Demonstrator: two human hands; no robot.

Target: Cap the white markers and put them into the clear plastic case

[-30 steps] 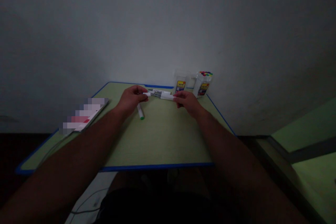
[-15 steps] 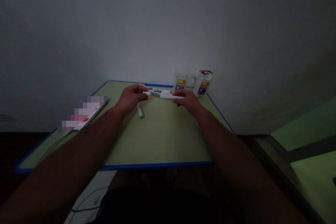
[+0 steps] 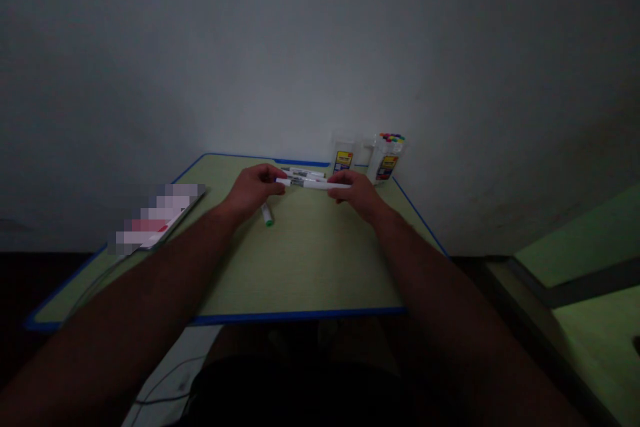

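A white marker (image 3: pixel 315 184) lies level in the air between my two hands, above the far part of the table. The thumb and fingers of my left hand (image 3: pixel 255 188) pinch its white left end, perhaps a cap; I cannot tell if that piece is joined to the rest. Closed round the other end is my right hand (image 3: pixel 355 191). Just behind the held marker, more white markers (image 3: pixel 307 173) rest on the table. Partly hidden below my left hand lies a marker with a green end (image 3: pixel 267 215).
A clear plastic case (image 3: pixel 344 155) with a yellow label stands behind my right hand. Beside it is a second case (image 3: pixel 386 159) full of colour-tipped markers. A blurred flat object (image 3: pixel 160 217) with a cable sits on the left of the blue-edged table (image 3: pixel 305 267), against the wall.
My left hand has moved slightly right and down, bringing the white end piece closer to the marker in my right hand. My right hand has barely moved.
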